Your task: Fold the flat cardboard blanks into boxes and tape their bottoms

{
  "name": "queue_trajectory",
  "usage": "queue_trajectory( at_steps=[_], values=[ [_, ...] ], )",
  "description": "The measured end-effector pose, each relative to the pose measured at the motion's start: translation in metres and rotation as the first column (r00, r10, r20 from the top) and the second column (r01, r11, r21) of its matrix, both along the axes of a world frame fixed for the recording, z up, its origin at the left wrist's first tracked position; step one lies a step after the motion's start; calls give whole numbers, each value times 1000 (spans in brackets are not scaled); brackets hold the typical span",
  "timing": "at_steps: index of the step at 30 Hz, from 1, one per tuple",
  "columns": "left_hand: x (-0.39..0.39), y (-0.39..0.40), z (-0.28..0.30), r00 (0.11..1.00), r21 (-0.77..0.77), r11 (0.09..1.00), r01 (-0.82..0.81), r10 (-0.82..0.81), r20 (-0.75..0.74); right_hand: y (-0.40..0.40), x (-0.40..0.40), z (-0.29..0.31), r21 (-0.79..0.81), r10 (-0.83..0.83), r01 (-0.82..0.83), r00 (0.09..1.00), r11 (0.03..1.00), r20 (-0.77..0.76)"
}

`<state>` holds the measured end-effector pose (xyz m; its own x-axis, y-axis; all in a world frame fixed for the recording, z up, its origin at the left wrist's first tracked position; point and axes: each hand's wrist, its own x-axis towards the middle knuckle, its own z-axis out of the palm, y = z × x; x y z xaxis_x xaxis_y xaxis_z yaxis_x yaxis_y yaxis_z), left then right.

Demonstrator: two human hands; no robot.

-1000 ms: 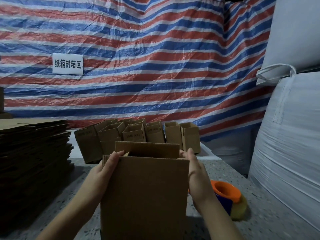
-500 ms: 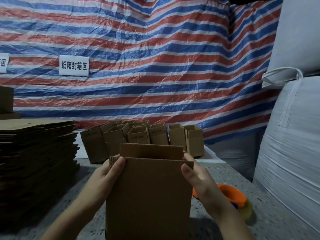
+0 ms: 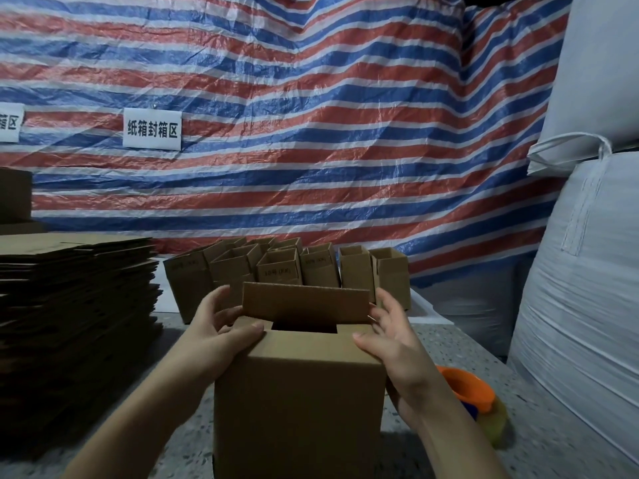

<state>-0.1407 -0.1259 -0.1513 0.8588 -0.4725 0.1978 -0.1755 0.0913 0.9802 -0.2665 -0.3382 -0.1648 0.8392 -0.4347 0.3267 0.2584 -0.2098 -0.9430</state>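
A brown cardboard box (image 3: pixel 299 406) stands upright on the speckled table (image 3: pixel 449 350) right in front of me. Its near flap is folded down flat, and the far flap (image 3: pixel 306 302) still stands up with a dark gap below it. My left hand (image 3: pixel 221 335) presses its thumb on the folded flap at the box's left top corner, fingers reaching behind toward the far flap. My right hand (image 3: pixel 390 335) lies against the right top corner, thumb on the folded flap, fingers spread by the far flap's right end.
A tall stack of flat cardboard blanks (image 3: pixel 76 326) fills the left. Several folded boxes (image 3: pixel 287 271) stand in a row behind. An orange and blue tape dispenser (image 3: pixel 470 395) lies by my right wrist. Big white sacks (image 3: pixel 581 305) wall off the right.
The near flap has gone from upright to folded flat over the box. Both thumbs moved onto the top, and the box top now shows.
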Motion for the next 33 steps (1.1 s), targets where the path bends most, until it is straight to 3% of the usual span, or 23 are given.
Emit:
queue_trajectory(
  at_steps=[4,9,13,17,22,25,27,33],
  values=[
    [14,3,16,983,228,971,67,-103,153,-1,-2,2,-24,32,-32,999,999,-23],
    [19,5,21,958,314,944,101,-178,227,-2,-2,6,7,69,-68,998,998,-16],
    [15,7,18,938,324,944,-65,-53,343,-5,-4,4,16,88,-88,996,996,-4],
    [7,4,6,827,309,905,-294,78,557,-5,-6,4,35,44,-42,998,998,-44],
    [-8,6,0,717,358,809,-465,108,689,-4,-5,5,60,-25,30,996,998,-83],
    [-18,7,11,505,381,643,-665,12,863,-4,-5,9,82,-35,43,994,996,-100],
    [-26,4,20,441,417,568,-709,-104,892,-3,-5,11,79,-38,48,992,996,-118],
    [-44,-30,23,500,548,641,-537,-282,819,1,-5,14,77,-46,60,985,995,-166]
  ],
)
